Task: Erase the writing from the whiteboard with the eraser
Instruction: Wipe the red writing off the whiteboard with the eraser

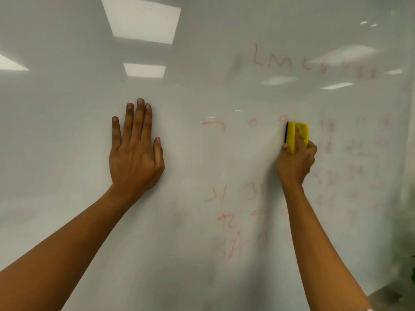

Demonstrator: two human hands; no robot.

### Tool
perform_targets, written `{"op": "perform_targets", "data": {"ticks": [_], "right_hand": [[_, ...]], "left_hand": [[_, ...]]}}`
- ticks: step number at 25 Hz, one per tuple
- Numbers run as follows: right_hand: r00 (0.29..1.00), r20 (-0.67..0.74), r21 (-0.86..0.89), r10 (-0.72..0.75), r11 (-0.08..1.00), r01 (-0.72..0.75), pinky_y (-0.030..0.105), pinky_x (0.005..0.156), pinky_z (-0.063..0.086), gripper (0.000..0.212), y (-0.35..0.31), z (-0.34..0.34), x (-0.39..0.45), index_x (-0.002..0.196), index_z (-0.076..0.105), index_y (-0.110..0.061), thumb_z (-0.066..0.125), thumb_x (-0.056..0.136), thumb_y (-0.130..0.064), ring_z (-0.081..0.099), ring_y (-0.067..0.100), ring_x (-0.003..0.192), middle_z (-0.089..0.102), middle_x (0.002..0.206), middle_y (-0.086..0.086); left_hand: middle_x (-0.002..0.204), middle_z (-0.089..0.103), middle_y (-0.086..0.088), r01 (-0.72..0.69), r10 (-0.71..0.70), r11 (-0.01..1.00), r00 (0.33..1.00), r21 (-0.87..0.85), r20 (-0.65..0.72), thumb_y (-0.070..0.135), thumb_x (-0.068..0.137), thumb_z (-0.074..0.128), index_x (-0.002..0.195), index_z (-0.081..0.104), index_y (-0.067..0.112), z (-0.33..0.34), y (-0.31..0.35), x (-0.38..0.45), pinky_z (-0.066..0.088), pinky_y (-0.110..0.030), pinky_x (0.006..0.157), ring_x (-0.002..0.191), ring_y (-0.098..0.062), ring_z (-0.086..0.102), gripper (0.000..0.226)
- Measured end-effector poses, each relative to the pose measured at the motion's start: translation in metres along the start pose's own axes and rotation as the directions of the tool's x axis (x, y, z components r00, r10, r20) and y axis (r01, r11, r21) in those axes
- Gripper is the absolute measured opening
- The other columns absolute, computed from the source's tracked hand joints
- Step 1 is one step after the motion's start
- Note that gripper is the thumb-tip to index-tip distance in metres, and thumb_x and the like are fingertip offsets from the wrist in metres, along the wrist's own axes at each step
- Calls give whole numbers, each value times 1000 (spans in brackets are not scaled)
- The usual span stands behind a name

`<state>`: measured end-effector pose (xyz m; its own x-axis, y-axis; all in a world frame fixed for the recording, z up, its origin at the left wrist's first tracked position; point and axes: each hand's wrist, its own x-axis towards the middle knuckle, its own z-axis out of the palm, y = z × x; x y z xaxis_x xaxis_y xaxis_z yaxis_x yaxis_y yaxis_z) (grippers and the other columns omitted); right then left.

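The red writing [314, 63] on the whiteboard [67, 131] was too faint and smeared to read. The right hand [296, 160] covered the lower part of the eraser [296, 131]. Both forearms ran off the bottom edge, and the board's borders lay outside the frame.

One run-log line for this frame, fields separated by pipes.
left hand: flat on whiteboard | right hand: presses yellow eraser to board | red writing: remains at top, centre and right

left hand [134, 153] on whiteboard [56, 131] | eraser [297, 134] right of it
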<state>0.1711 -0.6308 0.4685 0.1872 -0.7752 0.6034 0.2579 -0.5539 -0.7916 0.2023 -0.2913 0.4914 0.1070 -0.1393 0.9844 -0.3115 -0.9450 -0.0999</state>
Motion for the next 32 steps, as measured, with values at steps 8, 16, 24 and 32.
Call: {"op": "perform_targets", "data": {"ticks": [8, 16, 24, 32], "right_hand": [[969, 32, -46, -244, 968, 246, 47, 92, 37, 51, -86, 47, -80, 140, 46, -39, 57, 91, -28, 41, 36, 112, 41, 135, 14], [521, 279, 3, -807, 543, 840, 40, 73, 40, 56, -101, 53, -149, 147, 32, -44, 45, 96, -29, 47, 27, 86, 50, 125, 8], [733, 222, -41, -643, 745, 666, 44, 84, 40, 54, -59, 25, -32, 140, 43, -45, 56, 90, -28, 46, 33, 101, 46, 127, 9], [994, -15, -74, -112, 991, 111, 56, 96, 41, 47, 52, -12, 100, 140, 47, -29, 56, 94, -32, 42, 41, 117, 38, 131, 19]], "left_hand": [[175, 6, -8, 9, -9, 1000, 1000, 19, -14, 37, 104, 27, 167, 9, 10, 6, 1, -1, -11, -39, 130, 162, -24, 3, 71], [173, 19, -8, 58, -64, 990, 997, -125, -49, 30, 104, 29, 164, 25, 6, 1, 4, -1, -9, -35, 130, 161, -23, 12, 65], [174, 10, -9, 92, -94, 989, 995, -116, -13, 38, 103, 27, 166, 14, 7, 4, 30, 22, -12, -33, 129, 162, -25, 4, 71], [175, 5, -9, 95, -100, 993, 993, -72, -59, 39, 105, 26, 167, 9, 9, 20, 46, 47, -12, -38, 129, 162, -24, 0, 71]]}}
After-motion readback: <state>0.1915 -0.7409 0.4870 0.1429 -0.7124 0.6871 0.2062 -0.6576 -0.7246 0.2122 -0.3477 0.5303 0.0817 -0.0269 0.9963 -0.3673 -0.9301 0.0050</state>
